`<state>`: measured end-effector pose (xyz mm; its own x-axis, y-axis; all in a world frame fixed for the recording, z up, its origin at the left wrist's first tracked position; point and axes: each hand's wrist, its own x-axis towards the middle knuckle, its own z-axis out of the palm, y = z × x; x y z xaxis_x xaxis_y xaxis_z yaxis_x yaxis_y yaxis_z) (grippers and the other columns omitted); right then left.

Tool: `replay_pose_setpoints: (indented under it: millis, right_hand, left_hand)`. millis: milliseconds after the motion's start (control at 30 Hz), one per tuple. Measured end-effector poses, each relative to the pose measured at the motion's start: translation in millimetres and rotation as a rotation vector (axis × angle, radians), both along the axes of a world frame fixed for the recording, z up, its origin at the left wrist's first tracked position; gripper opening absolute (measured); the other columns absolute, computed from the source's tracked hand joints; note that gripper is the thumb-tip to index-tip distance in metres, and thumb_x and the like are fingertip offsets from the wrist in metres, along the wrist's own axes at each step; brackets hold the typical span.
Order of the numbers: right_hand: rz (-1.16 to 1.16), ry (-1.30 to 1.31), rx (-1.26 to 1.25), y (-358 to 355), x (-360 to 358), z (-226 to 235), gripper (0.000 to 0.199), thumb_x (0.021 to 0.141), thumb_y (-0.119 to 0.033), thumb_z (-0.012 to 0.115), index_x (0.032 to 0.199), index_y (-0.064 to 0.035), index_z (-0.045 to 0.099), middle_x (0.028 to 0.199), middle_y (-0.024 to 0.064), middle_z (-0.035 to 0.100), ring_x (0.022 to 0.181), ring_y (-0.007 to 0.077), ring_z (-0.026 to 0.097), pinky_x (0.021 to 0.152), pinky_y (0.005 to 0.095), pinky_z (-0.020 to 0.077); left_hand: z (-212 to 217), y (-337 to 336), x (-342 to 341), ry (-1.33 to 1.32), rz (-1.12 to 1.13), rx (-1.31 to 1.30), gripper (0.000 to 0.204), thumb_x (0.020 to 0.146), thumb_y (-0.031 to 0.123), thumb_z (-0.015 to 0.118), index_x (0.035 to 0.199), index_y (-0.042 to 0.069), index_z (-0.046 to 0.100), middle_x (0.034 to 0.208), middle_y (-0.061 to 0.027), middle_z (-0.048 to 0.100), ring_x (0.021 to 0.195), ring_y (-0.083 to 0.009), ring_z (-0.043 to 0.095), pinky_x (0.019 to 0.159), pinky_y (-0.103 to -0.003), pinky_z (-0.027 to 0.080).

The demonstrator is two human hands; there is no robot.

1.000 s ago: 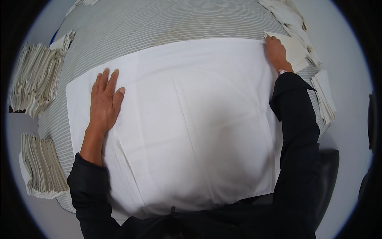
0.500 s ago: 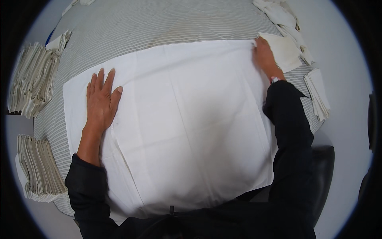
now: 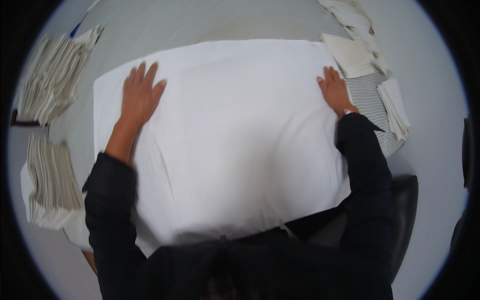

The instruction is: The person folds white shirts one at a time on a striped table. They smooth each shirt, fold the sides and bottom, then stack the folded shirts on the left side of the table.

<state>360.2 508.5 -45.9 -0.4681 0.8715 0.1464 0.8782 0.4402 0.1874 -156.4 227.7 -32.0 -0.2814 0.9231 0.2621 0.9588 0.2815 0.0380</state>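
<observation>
A large white cloth (image 3: 220,120) is spread over the striped table cover in front of me, its near edge reaching my body. Faint creases run across it. My left hand (image 3: 141,95) lies flat on the cloth's left part, fingers spread and pointing away from me. Near the right edge, my right hand (image 3: 334,90) rests on the cloth with its fingers stretched out and the thumb apart. Neither hand grips anything.
Stacks of folded off-white cloths stand at the left, one farther (image 3: 55,77) and one nearer (image 3: 52,175). At the right lie a folded cream cloth (image 3: 350,56), a small folded stack (image 3: 394,107) and crumpled cloths (image 3: 352,20). A black chair (image 3: 404,215) is at the lower right.
My right hand has come nearer to me from the cloth's far right corner, its fingers now laid out on the cloth. My left hand stays flat. The whole view has shifted slightly.
</observation>
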Motion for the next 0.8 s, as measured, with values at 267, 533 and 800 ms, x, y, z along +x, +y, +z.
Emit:
replay_pose_setpoints:
  millis: [267,533,800]
  right_hand:
    - [0.695,0.204,-0.055,-173,-103,48,0.066,0.101,-0.031,0.064,0.155,0.0009,0.043,0.164,0.0221,0.04,0.154,0.038,0.035,0.124,0.0556,0.0278]
    - [0.559,0.102,-0.262,-240,-101,30,0.07,0.107,-0.04,0.056,0.163,-0.0049,0.034,0.171,0.0191,0.029,0.159,0.0364,0.024,0.129,0.0512,0.0176]
    - [0.806,0.237,-0.261,-313,-58,59,0.08,0.09,-0.025,0.08,0.156,0.0001,0.041,0.165,0.0233,0.038,0.156,0.0422,0.03,0.125,0.058,0.026]
  left_hand:
    - [27,-73,95,-0.024,-0.427,0.062,0.069,0.099,0.032,0.071,0.159,0.011,0.045,0.167,-0.0198,0.036,0.155,-0.0423,0.032,0.128,-0.056,0.024]
    - [25,-188,114,-0.035,-0.298,-0.161,0.063,0.111,0.039,0.045,0.165,0.01,0.033,0.174,-0.0129,0.025,0.162,-0.0321,0.016,0.133,-0.046,0.012]
    - [41,-253,151,-0.226,-0.437,-0.036,0.085,0.095,0.051,0.071,0.162,0.009,0.04,0.167,-0.0194,0.036,0.157,-0.0423,0.028,0.127,-0.059,0.023]
